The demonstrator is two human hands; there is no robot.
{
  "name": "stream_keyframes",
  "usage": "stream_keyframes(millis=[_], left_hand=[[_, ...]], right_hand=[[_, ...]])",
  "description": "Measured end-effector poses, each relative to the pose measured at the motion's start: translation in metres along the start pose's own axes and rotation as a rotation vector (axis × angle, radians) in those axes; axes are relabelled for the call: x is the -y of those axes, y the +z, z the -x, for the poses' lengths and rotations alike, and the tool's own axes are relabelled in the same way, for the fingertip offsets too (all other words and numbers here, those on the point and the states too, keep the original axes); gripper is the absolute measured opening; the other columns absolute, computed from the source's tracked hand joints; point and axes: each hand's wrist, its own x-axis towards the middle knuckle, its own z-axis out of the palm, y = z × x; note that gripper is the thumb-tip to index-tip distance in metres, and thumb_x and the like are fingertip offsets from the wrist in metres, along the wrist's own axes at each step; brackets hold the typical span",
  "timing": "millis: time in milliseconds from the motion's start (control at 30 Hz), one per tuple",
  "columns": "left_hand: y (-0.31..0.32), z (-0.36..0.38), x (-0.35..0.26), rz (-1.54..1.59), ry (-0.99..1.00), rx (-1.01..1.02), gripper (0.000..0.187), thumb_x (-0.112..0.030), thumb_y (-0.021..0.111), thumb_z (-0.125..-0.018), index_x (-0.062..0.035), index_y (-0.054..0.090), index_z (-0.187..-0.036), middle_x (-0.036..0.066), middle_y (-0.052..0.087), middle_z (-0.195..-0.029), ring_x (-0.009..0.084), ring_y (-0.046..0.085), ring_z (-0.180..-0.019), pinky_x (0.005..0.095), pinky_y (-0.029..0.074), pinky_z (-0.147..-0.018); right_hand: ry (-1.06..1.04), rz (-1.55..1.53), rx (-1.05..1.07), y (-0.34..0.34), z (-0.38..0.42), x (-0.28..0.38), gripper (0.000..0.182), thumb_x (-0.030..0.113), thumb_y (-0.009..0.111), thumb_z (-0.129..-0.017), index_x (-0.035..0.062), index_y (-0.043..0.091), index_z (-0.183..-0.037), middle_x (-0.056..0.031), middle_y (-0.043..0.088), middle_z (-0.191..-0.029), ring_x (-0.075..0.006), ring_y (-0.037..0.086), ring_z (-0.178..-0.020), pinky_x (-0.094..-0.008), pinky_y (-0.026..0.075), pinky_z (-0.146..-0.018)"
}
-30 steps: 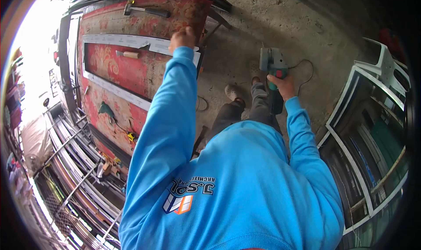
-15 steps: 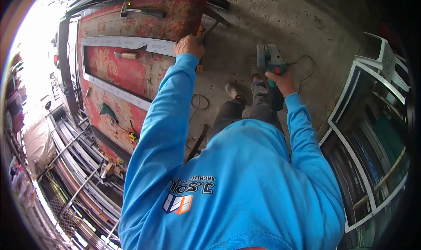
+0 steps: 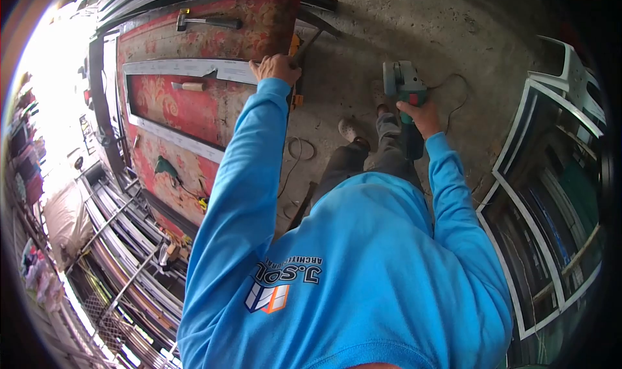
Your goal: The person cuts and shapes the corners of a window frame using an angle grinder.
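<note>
My left hand (image 3: 276,69) lies at the near end of a white film-covered frame (image 3: 175,65), fingers curled over it by the table edge. The frame rests on a worn red-patterned table (image 3: 214,116); a notch shows in its upper bar. In my right hand (image 3: 422,115) is a green-and-grey corded power tool (image 3: 405,80), held by its handle above the floor, apart from the table. Its exact kind is not clear. A wooden-handled blade tool (image 3: 188,86) lies inside the frame, and a hammer (image 3: 208,23) lies beyond it.
A green tool (image 3: 166,167) with a cord sits on the table's left part. Long metal profiles (image 3: 129,259) fill a rack at lower left. White-framed panels (image 3: 528,210) and a white chair (image 3: 570,71) stand at right. A cable (image 3: 300,150) coils on the floor.
The view has shifted slightly. My right hand has turned the power tool and moved it a little to the right. The fingers of my left hand have shifted on the frame's end.
</note>
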Motion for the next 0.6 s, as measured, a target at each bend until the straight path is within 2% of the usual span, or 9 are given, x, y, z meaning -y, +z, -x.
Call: stream_keyframes(millis=[100,200,300,367,400,467,500,533,600], left_hand=[[0.01,-0.002,-0.01,0.038,-0.069,-0.087,0.029,-0.034,0.073,-0.079,-0.0217,0.077,-0.104,0.004,0.071,-0.115,0.025,0.057,-0.122,0.0611,0.015,-0.119],[0.007,-0.02,-0.015,0.005,-0.157,-0.053,0.032,-0.035,0.071,-0.08,-0.017,0.076,-0.107,0.007,0.07,-0.12,0.0258,0.056,-0.125,0.0591,0.015,-0.12],[0.003,-0.041,-0.014,-0.008,-0.287,0.067,0.037,-0.038,0.068,-0.083,-0.0134,0.075,-0.11,0.009,0.067,-0.126,0.0259,0.054,-0.129,0.0573,0.017,-0.119],[0.005,-0.052,0.001,0.052,-0.348,-0.043,0.047,-0.049,0.065,-0.084,-0.0118,0.075,-0.112,0.012,0.065,-0.129,0.0265,0.052,-0.132,0.057,0.015,-0.119],[0.011,-0.059,0.013,0.048,-0.344,-0.046,0.047,-0.049,0.065,-0.084,-0.0118,0.075,-0.112,0.012,0.065,-0.129,0.0265,0.052,-0.132,0.057,0.015,-0.119],[0.013,-0.063,0.031,0.36,-0.247,-0.186,0.054,-0.056,0.06,-0.086,-0.0111,0.074,-0.113,0.014,0.064,-0.13,0.0274,0.051,-0.133,0.0567,0.013,-0.119],[0.005,-0.065,0.039,0.279,-0.195,0.075,0.055,-0.056,0.057,-0.087,-0.0128,0.073,-0.118,0.012,0.064,-0.131,0.0281,0.05,-0.134,0.0574,0.011,-0.119],[0.005,-0.062,0.04,0.275,-0.195,0.079,0.055,-0.056,0.057,-0.087,-0.0128,0.073,-0.118,0.012,0.064,-0.131,0.0281,0.05,-0.134,0.0574,0.011,-0.119],[-0.011,-0.035,0.028,0.045,0.062,0.293,0.052,-0.052,0.059,-0.086,-0.0174,0.071,-0.123,0.009,0.063,-0.133,0.0281,0.049,-0.135,0.06,0.011,-0.118]], right_hand=[[0.011,0.084,-0.005,-0.003,-0.001,-0.006,0.045,0.035,0.086,-0.07,0.0053,0.069,-0.1,-0.0049,0.071,-0.093,-0.019,0.065,-0.082,-0.0362,0.052,-0.077],[0.028,0.064,0.021,-0.002,-0.002,-0.007,0.046,0.035,0.085,-0.07,0.0058,0.069,-0.101,-0.0044,0.07,-0.093,-0.0187,0.065,-0.082,-0.0363,0.052,-0.077],[0.006,0.017,0.01,-0.003,0.003,-0.003,0.048,0.034,0.086,-0.07,0.0054,0.068,-0.103,-0.0033,0.069,-0.094,-0.0175,0.064,-0.084,-0.0361,0.051,-0.079],[0.0,-0.057,-0.001,-0.004,0.007,0.001,0.051,0.033,0.087,-0.07,0.005,0.066,-0.107,-0.0033,0.068,-0.097,-0.017,0.063,-0.087,-0.035,0.051,-0.081],[-0.002,-0.062,-0.005,-0.005,0.006,0.0,0.051,0.033,0.087,-0.07,0.005,0.066,-0.107,-0.0033,0.068,-0.097,-0.017,0.063,-0.087,-0.035,0.051,-0.081],[0.006,-0.082,-0.025,-0.009,0.008,-0.002,0.051,0.03,0.087,-0.07,0.0045,0.065,-0.109,-0.0037,0.067,-0.1,-0.0167,0.062,-0.089,-0.0342,0.051,-0.081],[0.011,-0.084,-0.027,-0.011,0.009,-0.002,0.051,0.03,0.087,-0.07,0.0045,0.065,-0.109,-0.0037,0.067,-0.1,-0.0167,0.062,-0.089,-0.0342,0.051,-0.081],[0.006,-0.081,-0.019,-0.014,0.008,-0.001,0.051,0.03,0.086,-0.071,0.0043,0.065,-0.109,-0.0041,0.067,-0.1,-0.0168,0.062,-0.089,-0.0341,0.051,-0.081],[0.002,-0.081,-0.007,-0.016,0.007,-0.004,0.05,0.029,0.086,-0.071,0.0042,0.065,-0.109,-0.0046,0.067,-0.099,-0.0169,0.062,-0.089,-0.034,0.051,-0.081]])
